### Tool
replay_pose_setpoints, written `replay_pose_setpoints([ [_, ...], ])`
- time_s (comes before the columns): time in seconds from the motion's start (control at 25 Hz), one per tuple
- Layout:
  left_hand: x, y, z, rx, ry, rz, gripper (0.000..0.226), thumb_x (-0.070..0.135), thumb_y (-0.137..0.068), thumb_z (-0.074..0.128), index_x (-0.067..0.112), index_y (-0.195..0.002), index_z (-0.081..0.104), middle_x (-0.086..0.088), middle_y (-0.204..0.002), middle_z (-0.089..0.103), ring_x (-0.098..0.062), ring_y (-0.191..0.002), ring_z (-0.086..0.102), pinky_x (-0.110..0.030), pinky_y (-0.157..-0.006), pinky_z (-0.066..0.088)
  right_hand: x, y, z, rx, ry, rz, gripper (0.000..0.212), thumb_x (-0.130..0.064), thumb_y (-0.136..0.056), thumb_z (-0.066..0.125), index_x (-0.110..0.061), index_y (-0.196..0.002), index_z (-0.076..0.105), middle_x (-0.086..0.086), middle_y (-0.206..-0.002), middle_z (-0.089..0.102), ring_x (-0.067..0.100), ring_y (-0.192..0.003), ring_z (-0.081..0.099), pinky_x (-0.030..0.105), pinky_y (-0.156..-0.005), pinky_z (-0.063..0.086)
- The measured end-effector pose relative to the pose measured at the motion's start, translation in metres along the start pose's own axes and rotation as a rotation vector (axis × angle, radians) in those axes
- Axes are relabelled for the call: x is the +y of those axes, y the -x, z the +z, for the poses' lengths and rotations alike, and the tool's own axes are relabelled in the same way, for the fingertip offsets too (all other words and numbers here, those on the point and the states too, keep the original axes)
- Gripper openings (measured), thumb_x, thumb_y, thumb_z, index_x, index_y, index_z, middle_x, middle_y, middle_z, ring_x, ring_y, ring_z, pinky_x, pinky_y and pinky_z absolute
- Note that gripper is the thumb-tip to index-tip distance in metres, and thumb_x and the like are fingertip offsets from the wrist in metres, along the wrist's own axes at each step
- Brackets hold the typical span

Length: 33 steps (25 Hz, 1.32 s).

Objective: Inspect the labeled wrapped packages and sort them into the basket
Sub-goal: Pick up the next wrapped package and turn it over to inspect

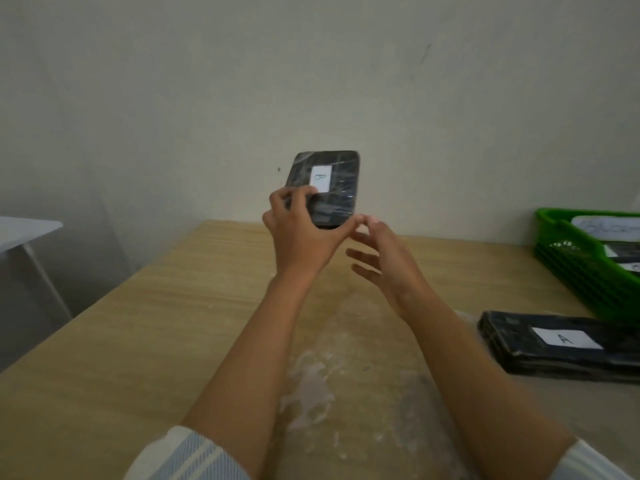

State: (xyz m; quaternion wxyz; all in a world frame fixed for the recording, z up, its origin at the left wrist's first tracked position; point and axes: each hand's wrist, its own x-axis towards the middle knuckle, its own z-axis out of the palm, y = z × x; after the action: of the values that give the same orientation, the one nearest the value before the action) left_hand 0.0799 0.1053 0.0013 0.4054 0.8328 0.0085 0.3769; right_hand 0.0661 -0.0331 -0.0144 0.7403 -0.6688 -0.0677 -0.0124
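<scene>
L hand (298,230) gripped the pkg marked B (343,192) at its lower-left corner: fingers curled over the front face beside the label (320,178), thumb along the bottom edge. The pkg stood up from those fingers, long axis rising and leaning slightly right, label turned back toward the person. It was held in the air above the table's far edge.

R hand (384,261) was open, fingers spread, holding nothing. Its tips sat just beside the pkg's lower-right corner, near the L thumb tip; touching or not, can't tell.

The green basket (581,271) lay well right of both hands, so R hand was nearer; a handover prob. precedes the drop.

Pkg A (512,337) lay flat on the wooden table (173,306), right of the R forearm, near the basket. Plain pale wall (311,64) behind; white side table (27,230) far left.
</scene>
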Motion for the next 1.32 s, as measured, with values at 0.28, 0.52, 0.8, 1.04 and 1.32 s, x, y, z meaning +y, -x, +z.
replay_pose_setpoints([
  [0.28,0.087,0.03,0.04,-0.15,0.182,0.199,0.072,0.052,-0.075,0.082,0.021,-0.136,0.059,0.0,-0.141,0.035,-0.023,-0.13,0.033,-0.028,-0.105,0.039,-0.061,0.017,-0.07,0.211,-0.193,-0.121,0.027,-0.035,-0.106,0.048,-0.022,-0.13,0.052,0.002,-0.11,0.07,0.021,-0.101,0.072,0.037,-0.08,0.061],
  [0.52,0.138,0.032,0.051,-0.149,0.478,-0.027,0.059,0.032,-0.086,0.078,0.029,-0.137,0.049,0.001,-0.143,0.026,-0.018,-0.128,0.047,-0.021,-0.099,0.049,-0.093,0.033,-0.146,0.295,-0.006,-0.196,0.023,-0.032,-0.107,0.046,-0.024,-0.123,0.061,0.0,-0.113,0.07,0.019,-0.105,0.069,0.039,-0.085,0.06],
  [0.8,0.138,0.024,0.042,-0.377,0.601,-0.158,0.053,0.028,-0.087,0.079,0.025,-0.134,0.053,0.005,-0.118,0.066,-0.011,-0.104,0.066,-0.016,-0.068,0.055,-0.099,0.046,-0.186,0.211,0.174,-0.288,0.026,-0.038,-0.107,0.044,-0.031,-0.121,0.064,-0.006,-0.109,0.072,0.011,-0.101,0.07,0.034,-0.083,0.061],
  [1.04,0.145,0.03,0.049,-0.384,0.659,-0.221,0.044,0.024,-0.087,0.078,0.017,-0.125,0.058,0.001,-0.114,0.071,-0.015,-0.106,0.069,-0.036,-0.09,0.059,-0.099,0.044,-0.188,0.25,0.174,-0.246,0.057,-0.061,-0.089,0.057,-0.028,-0.135,0.052,-0.004,-0.114,0.072,0.012,-0.1,0.072,0.039,-0.091,0.06],
  [1.32,0.152,0.033,0.039,-0.312,0.655,-0.12,0.06,0.032,-0.08,0.083,0.028,-0.128,0.048,0.016,-0.11,0.065,0.003,-0.099,0.064,-0.021,-0.081,0.057,-0.094,0.042,-0.172,0.274,0.386,-0.417,0.09,-0.044,-0.063,0.091,-0.027,-0.138,0.044,-0.016,-0.118,0.061,0.0,-0.107,0.061,0.018,-0.084,0.052],
])
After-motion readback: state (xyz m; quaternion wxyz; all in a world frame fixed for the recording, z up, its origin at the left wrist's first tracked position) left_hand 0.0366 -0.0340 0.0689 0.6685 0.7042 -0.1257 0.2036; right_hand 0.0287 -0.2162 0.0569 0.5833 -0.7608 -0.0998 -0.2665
